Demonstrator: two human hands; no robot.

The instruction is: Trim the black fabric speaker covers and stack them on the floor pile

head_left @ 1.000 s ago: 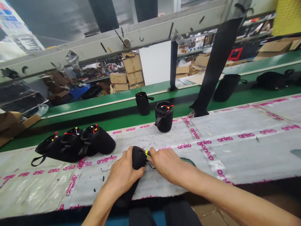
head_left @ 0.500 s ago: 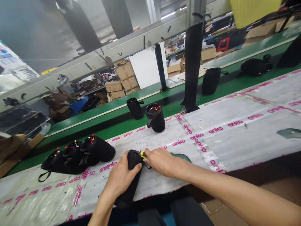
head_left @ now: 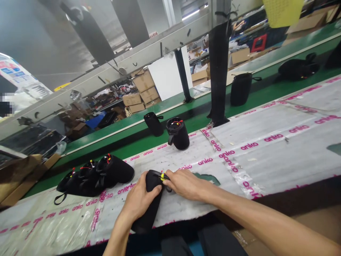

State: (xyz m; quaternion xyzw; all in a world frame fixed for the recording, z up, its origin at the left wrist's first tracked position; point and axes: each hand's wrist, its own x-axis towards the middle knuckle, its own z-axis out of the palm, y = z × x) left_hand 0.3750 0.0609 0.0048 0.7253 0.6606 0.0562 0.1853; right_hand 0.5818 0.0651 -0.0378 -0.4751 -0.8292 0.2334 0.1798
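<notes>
A black fabric-covered cylinder [head_left: 149, 215], which looks like a portable speaker body, lies tilted at the front edge of the bench with its upper end away from me. My left hand [head_left: 140, 195] is closed around that upper end, thumb across the near side. My right hand [head_left: 183, 183] grips a slim black-and-yellow hand tool [head_left: 162, 176]. The tool's tip meets the cylinder's upper end; its exact kind and the contact point are too small to make out. Beyond my hands stands a similar open cylinder [head_left: 180, 137] with red and yellow wires inside and a strap on its side.
Several black cylinders with wires, one at the front of the group [head_left: 117, 170], lie together on the left. More, including one upright [head_left: 240, 89], sit on the green conveyor [head_left: 197, 115]. A black-wrapped post [head_left: 218, 74] rises behind the printed bench covering [head_left: 255, 163].
The view has shifted slightly, so the surroundings appear a little farther right. Both hands keep their grip, with the tool still at the cylinder's upper end; its angle looks slightly different.
</notes>
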